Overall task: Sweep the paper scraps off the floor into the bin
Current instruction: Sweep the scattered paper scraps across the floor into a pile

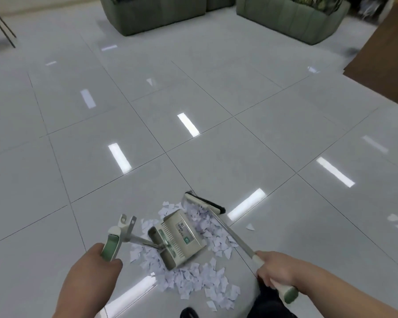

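I'm looking down at the pale tiled floor [216, 145], and both hands are busy. My left hand [97, 260] is curled tight round the green grip [112, 243] of the dustpan [179, 239], thumb and fingers wrapped right round it. The grip's thin metal stem slants down to the beige pan. The pan sits tilted in the middle of the mess, its ribbed, labelled side up. I can't tell from here whether anything lies inside it.

My right hand [276, 269] is clenched round the broom handle [232, 237], just above its green end. The handle runs up and away to the broom head [205, 203], whose dark bristles are down on the tiles at the far edge of the pile.

The paper scraps [193, 278], small and white, are heaped on the floor all round the pan. They are thickest on the near side and between the pan and the broom head. One stray scrap [250, 227] lies just right of the handle, apart from the heap.

Far ahead stand two green sofas [152, 14], and a brown panel [386, 56] is at the right edge. A dark shoe [189, 313] pokes in at the bottom.
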Available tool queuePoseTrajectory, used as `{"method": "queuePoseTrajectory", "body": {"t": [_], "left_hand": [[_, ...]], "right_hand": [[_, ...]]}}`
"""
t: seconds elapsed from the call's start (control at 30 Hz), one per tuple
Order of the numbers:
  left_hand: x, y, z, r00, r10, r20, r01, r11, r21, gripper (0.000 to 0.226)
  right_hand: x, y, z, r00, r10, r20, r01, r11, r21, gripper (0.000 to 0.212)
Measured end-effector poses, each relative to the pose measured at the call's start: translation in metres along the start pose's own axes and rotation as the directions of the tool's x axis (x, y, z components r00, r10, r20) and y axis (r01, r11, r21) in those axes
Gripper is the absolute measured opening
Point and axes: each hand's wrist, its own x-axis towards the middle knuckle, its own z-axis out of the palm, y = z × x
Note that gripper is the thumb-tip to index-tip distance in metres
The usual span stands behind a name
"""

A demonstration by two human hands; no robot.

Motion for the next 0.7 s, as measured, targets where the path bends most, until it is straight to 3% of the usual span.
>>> {"method": "queuePoseTrajectory", "body": {"t": [0.17, 0.27, 0.5, 0.7], "left_hand": [[-0.015, -0.056, -0.016, 0.999, -0.039, -0.016, 0.039, 0.999, -0.013, 0.009], [-0.027, -0.081, -0.022, 0.998, -0.055, -0.034, 0.055, 0.998, -0.006, 0.009], [-0.061, -0.117, -0.026, 0.993, -0.093, -0.076, 0.098, 0.993, 0.07, 0.014], [-0.097, -0.121, -0.006, 0.995, -0.054, -0.08, 0.068, 0.982, 0.177, 0.015]], "right_hand": [[-0.048, -0.002, 0.01, 0.998, 0.002, -0.07, 0.011, 0.984, 0.18, 0.065], [-0.062, -0.001, 0.017, 0.992, -0.023, -0.12, 0.054, 0.964, 0.261, 0.067], [-0.053, 0.037, 0.024, 0.97, 0.065, -0.236, 0.013, 0.949, 0.315, 0.019], [-0.028, 0.112, 0.063, 0.955, 0.231, -0.186, -0.142, 0.907, 0.395, 0.02]]}}
